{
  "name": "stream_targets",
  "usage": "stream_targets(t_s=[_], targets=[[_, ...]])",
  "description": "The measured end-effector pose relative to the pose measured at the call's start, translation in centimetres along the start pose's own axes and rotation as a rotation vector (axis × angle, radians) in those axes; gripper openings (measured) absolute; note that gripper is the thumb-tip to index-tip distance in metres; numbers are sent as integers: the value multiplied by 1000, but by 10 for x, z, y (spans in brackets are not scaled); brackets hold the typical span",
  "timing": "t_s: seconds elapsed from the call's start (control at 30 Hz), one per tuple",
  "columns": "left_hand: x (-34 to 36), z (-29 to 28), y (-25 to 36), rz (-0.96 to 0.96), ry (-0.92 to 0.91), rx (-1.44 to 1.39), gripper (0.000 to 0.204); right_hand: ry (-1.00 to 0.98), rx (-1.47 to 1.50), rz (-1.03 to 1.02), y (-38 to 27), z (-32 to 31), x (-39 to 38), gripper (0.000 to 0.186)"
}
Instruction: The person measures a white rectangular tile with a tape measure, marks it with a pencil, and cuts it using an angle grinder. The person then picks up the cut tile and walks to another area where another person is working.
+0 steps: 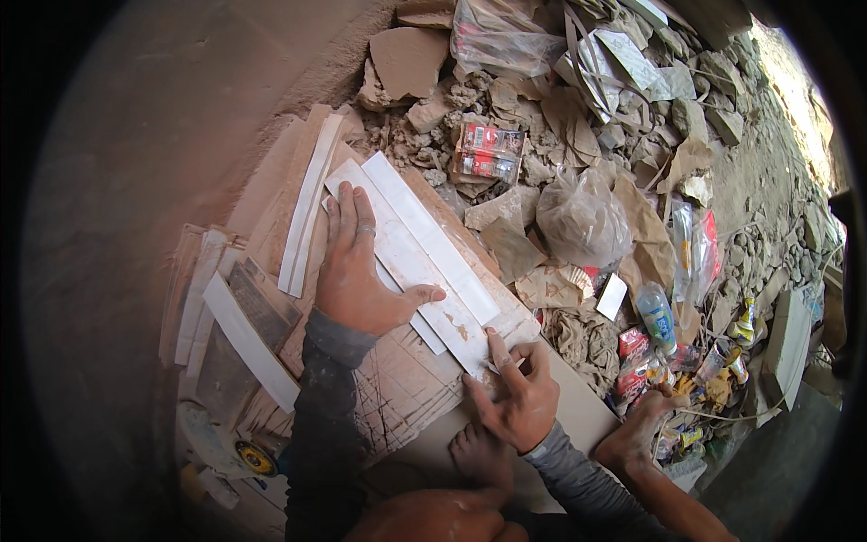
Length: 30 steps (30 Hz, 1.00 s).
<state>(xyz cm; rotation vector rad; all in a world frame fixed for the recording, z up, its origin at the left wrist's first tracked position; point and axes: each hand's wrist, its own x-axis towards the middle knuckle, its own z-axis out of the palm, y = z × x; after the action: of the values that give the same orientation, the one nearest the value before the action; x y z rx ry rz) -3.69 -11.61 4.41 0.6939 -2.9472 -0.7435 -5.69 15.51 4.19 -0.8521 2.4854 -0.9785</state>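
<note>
A long white tile strip (450, 327) lies slantwise on a dusty, scratched tile slab (402, 384), its surface chipped near the close end. My left hand (352, 271) rests flat across the strip, fingers stretched toward its far end and thumb out to the side. At the near end, my right hand (522, 397) grips the strip's end between forefinger and thumb, with the other fingers curled. Another white strip (438, 244) lies along its right side. The edge of a further strip (426, 334) shows on the left, partly under my left hand.
More narrow strips (307, 212) and stacked tile pieces (248, 339) lie to the left. Nearby is a tool with a yellow-and-black round part (256, 458). Rubble, a clear plastic bag (582, 217), a plastic bottle (656, 318) and wrappers cover the right side. My bare feet flank the slab's near end.
</note>
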Motion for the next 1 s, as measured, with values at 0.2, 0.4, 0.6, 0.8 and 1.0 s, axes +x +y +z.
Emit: stream_targets(t_s=[0.2, 0.4, 0.6, 0.8, 1.0], targets=[[0, 0, 1, -8, -6, 23, 144, -2, 20, -6, 1, -2, 1, 68], [0, 1, -2, -9, -33, -11, 144, -21, 35, 18, 0, -2, 1, 69], [-1, 2, -3, 22, -3, -26, 143, -34, 48, 24, 1, -2, 2, 68], [-1, 4, -7, 87, 29, 21, 144, -60, 52, 43, 1, -3, 3, 67], [-2, 4, -8, 89, 27, 17, 145, -63, 58, 41, 1, -3, 4, 66]])
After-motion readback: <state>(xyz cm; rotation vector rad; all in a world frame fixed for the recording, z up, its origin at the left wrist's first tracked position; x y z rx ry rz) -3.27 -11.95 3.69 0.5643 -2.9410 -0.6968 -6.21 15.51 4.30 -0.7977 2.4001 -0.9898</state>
